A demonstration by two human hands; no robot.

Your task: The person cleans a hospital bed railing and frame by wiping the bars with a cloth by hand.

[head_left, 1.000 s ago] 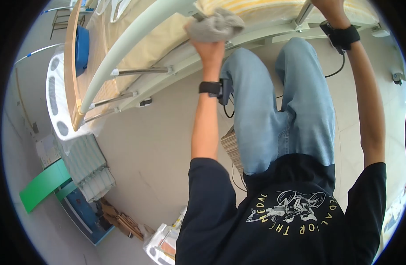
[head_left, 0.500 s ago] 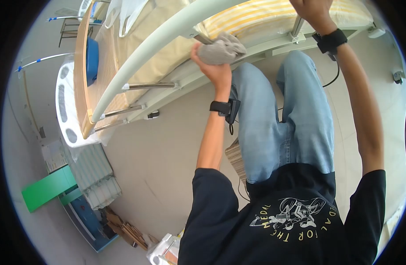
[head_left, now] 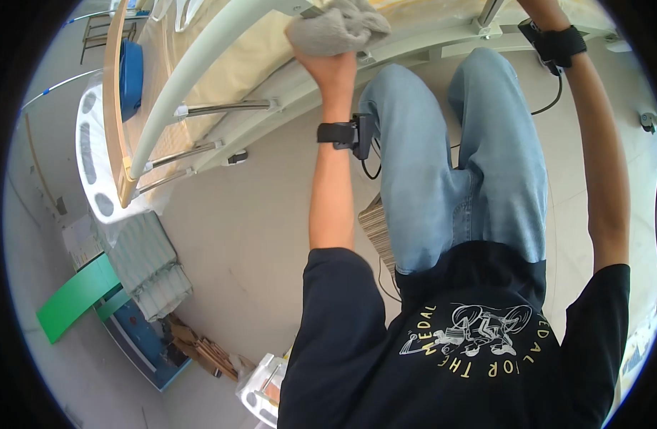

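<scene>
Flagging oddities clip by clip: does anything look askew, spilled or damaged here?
No spill or damage shows around the gray cloth or bed rail. Only the cardboard pieces look untidy, stacked unevenly near the blue panel.

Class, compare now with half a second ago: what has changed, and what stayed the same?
The view shifted: the curved bed rail sits higher and further left in the picture, and the right hand, higher and further right, is mostly cut off by the top edge. No visible pick-up or release: the left hand still holds the grey cloth by the rail.
</scene>
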